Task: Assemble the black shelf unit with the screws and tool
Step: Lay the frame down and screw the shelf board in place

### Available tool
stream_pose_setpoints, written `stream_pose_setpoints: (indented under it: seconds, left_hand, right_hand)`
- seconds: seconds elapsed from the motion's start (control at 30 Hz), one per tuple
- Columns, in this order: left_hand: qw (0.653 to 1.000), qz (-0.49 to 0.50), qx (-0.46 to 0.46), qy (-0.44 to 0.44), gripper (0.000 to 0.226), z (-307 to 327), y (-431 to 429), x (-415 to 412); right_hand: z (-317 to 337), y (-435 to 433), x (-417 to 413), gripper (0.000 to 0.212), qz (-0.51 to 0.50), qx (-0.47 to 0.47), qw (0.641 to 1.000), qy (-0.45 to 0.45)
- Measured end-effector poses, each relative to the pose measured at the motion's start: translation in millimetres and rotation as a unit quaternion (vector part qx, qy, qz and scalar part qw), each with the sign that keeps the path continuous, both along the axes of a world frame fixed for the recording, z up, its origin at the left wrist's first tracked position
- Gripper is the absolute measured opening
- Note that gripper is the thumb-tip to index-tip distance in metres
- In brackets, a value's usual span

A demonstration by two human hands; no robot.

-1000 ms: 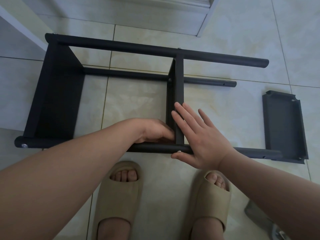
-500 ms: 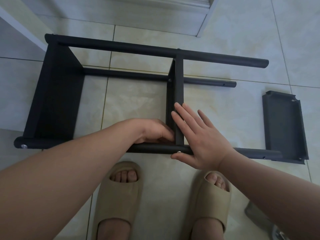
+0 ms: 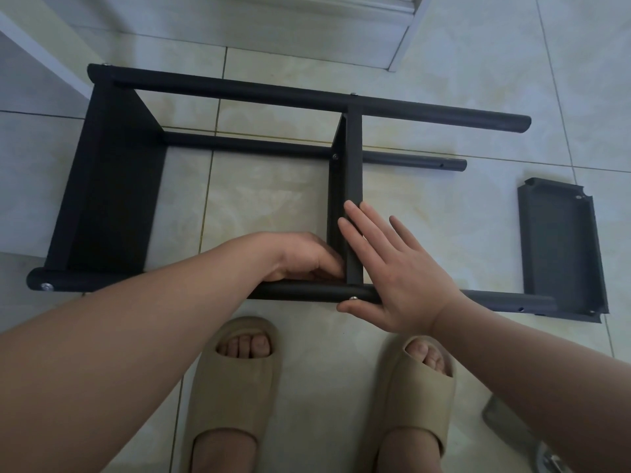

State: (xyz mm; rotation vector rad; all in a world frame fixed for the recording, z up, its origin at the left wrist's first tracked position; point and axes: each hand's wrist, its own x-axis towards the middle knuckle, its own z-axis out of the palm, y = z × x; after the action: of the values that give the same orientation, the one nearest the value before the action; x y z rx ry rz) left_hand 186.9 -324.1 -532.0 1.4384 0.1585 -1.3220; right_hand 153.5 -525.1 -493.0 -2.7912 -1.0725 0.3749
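1. Head view: I see the black shelf unit (image 3: 112, 186) lying on its side on the tiled floor (image 3: 266, 206), just ahead of two sandals (image 3: 235, 380).
2. The right hand (image 3: 399, 278) lies flat, fingers straight, on the middle panel (image 3: 353, 172) and the near pole (image 3: 300, 291), with its thumb beside a screw (image 3: 353, 298).
3. The left hand (image 3: 304, 256) curls its fingers into the corner left of that panel. I cannot tell whether they hold anything.
4. A loose panel (image 3: 560, 250) lies to the right, by the end of the near pole.

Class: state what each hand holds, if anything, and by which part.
Right hand holds nothing: it presses flat on the near end of the middle panel. Left hand curls at that corner; grip hidden, so cannot tell.
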Motion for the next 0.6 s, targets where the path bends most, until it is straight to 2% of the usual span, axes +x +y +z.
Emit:
stream_pose_setpoints:
  seconds: [0.17, 0.3, 0.4, 0.47, 0.6]
  left_hand:
    - [0.998, 0.013, -0.055, 0.04, 0.037, -2.5, 1.6, -0.6]
    - [0.998, 0.015, -0.035, 0.046, 0.021, -2.4, -1.6, 0.2]
    - [1.0, 0.002, -0.008, 0.003, 0.024, 0.0, -3.7, -0.5]
    - [1.0, 0.009, -0.008, -0.011, 0.017, 0.2, -3.3, -1.2]
    - [0.999, 0.034, -0.037, 0.013, 0.019, -2.0, -0.5, -0.4]
  right_hand:
    - [-0.6, -0.1, -0.3, 0.102, 0.001, 0.003, 1.0, -0.003]
    - [-0.5, 0.0, -0.2, 0.102, 0.001, 0.001, 1.0, -0.001]
    - [-0.2, -0.5, -0.1, 0.102, 0.001, -0.001, 1.0, 0.002]
    - [-0.3, -0.7, 0.1, 0.102, 0.001, 0.0, 1.0, 0.001]
    - [-0.3, -0.1, 0.5, 0.102, 0.001, 0.001, 1.0, 0.002]
